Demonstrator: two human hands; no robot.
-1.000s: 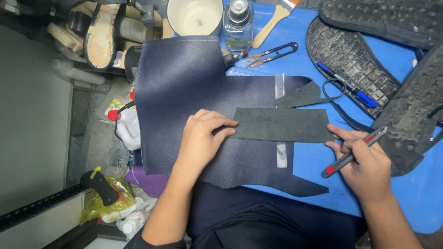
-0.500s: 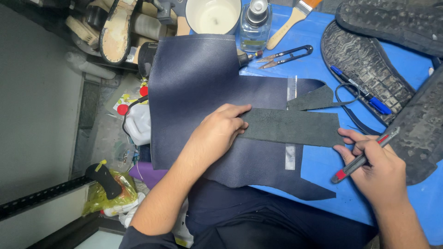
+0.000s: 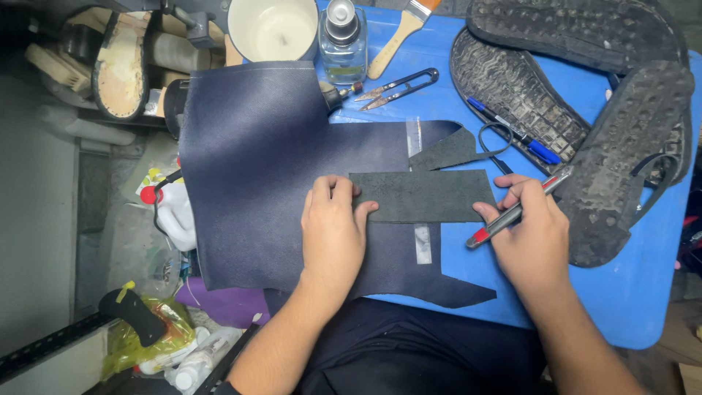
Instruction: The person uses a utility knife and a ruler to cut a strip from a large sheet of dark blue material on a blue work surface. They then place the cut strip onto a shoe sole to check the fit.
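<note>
Left hand (image 3: 333, 227): flat, palm down, fingers spread loose; presses the left end of the grey strip, nothing gripped.
Right hand (image 3: 532, 238): grip closed around a pen-like marking tool, thumb near the strip's right end.
Marking tool (image 3: 515, 211): silver barrel, red end low left, slanting up to the right across the fingers.
Grey strip (image 3: 423, 196): dark grey rectangular piece, lying flat on the navy leather, between the two hands.
Navy leather (image 3: 278, 161): big dark blue sheet spread on the worktop, left part hanging past the edge, cut-out tail toward the person.
Worktop (image 3: 629, 300): blue surface.
Snips (image 3: 398, 84): black thread snips above the leather, well apart from both hands.
Brush (image 3: 401, 33): wooden handle, top edge, beside the glass bottle (image 3: 344, 36).
Cup (image 3: 274, 29): white, round, top edge, touching the leather's upper border.
Soles (image 3: 621, 146): black treaded shoe soles, right side, near the right hand.
Blue pen (image 3: 515, 132): lying by the soles.
</note>
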